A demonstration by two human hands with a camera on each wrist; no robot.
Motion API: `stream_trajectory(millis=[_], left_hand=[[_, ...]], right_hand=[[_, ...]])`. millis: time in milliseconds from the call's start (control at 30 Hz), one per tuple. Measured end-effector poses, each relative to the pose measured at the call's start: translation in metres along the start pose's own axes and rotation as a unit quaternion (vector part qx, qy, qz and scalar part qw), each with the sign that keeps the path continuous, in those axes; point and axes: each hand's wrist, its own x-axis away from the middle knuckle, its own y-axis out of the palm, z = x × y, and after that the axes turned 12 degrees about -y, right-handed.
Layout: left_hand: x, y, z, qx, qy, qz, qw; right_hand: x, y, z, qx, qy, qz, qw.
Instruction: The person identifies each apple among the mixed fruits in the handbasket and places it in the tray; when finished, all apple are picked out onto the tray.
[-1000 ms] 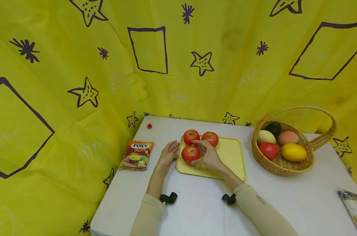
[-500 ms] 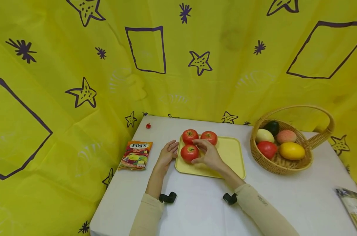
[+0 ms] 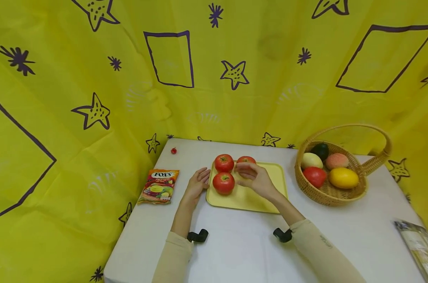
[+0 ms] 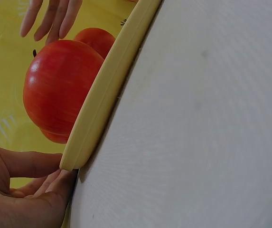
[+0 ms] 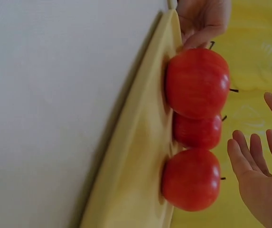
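Note:
Three red apples sit on a pale yellow tray (image 3: 256, 192): a front apple (image 3: 223, 183), a back-left apple (image 3: 224, 162) and a back-right apple (image 3: 246, 159). My left hand (image 3: 195, 184) is at the tray's left edge, its fingers extended. In the left wrist view its thumb (image 4: 36, 164) meets the tray's rim. Above the tray, to the right of the front apple, hovers my right hand (image 3: 257, 181) with fingers spread and nothing in it. It partly covers the back-right apple in the head view. The right wrist view shows a gap between these fingers (image 5: 254, 152) and the apples.
A wicker basket (image 3: 307, 190) with several fruits, including a yellow one (image 3: 343, 178), stands at the right. An orange FOX'S candy bag (image 3: 159, 186) lies at the left. A tiny red object (image 3: 173, 150) lies behind it. A clear-fronted packet (image 3: 417, 245) is at the right edge.
My right hand has let go of the front apple and moved up and to the right. The left hand stays beside the tray. The head view has shifted slightly.

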Motion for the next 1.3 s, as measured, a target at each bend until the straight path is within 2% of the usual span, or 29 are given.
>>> stream_trajectory(millis=[200, 433, 633, 867, 1100, 1300], left_hand=[[0.0, 0.0, 0.0, -0.002, 0.0, 0.001, 1.0], [0.002, 0.001, 0.001, 0.001, -0.006, -0.001, 1.0], [0.002, 0.002, 0.002, -0.005, -0.007, 0.002, 1.0], [0.003, 0.003, 0.004, 0.0, -0.006, -0.003, 1.0], [0.003, 0.003, 0.003, 0.003, -0.01, -0.003, 0.9999], [0.001, 0.004, 0.003, 0.009, -0.011, 0.0, 0.9999]], right_hand=[[0.0, -0.016, -0.018, -0.003, 0.009, 0.008, 0.9999], [0.001, -0.036, -0.031, 0.027, 0.002, 0.007, 0.9996], [0.0, -0.053, -0.045, 0.063, 0.012, 0.019, 0.9978], [-0.002, -0.073, -0.064, 0.071, 0.025, 0.017, 0.997], [0.0, -0.095, -0.078, 0.119, 0.032, 0.009, 0.9924], [0.001, -0.113, -0.093, 0.164, 0.054, -0.01, 0.9849]])
